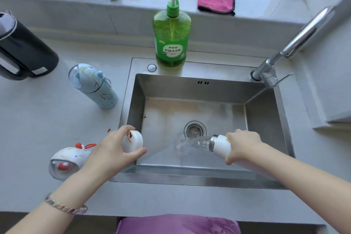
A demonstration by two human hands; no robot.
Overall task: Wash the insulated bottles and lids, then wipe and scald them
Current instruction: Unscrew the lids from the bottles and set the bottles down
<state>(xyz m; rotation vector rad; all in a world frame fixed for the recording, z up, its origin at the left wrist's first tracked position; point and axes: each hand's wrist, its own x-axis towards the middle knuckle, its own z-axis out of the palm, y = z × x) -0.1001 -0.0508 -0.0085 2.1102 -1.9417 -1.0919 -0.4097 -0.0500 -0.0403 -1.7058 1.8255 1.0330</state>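
**Pouring water out of a white insulated bottle over a kitchen sink**

At the far left of the grey worktop (38,119) sits a black jug (24,49). Right of it a pale blue bottle (95,87) stands capped. Nearer, a white bottle with red trim (66,159) shows its clear domed cap.

The left hand (112,150) hovers at the sink's near left corner. Its fingers and thumb curl round a white lid (133,141) marked with a reddish stain. The lid looks small, light, smooth and rounded, so a pinch across its sides seems the surest hold.

A green dish soap bottle (171,38) stands on the far rim of the steel sink (266,119).

Over the basin, near the drain, a stream of water (191,143) runs from the steel neck of the white bottle (221,145), which is tipped with its mouth to the left. The right hand (243,142) wraps round its body just behind the neck.

The bottle appears rigid and sturdy rather than fragile. Its glossy coat is probably slippery when wet, so a full grip round the body suits it better than fingertips.

A chrome tap (296,43) rises at the far right.
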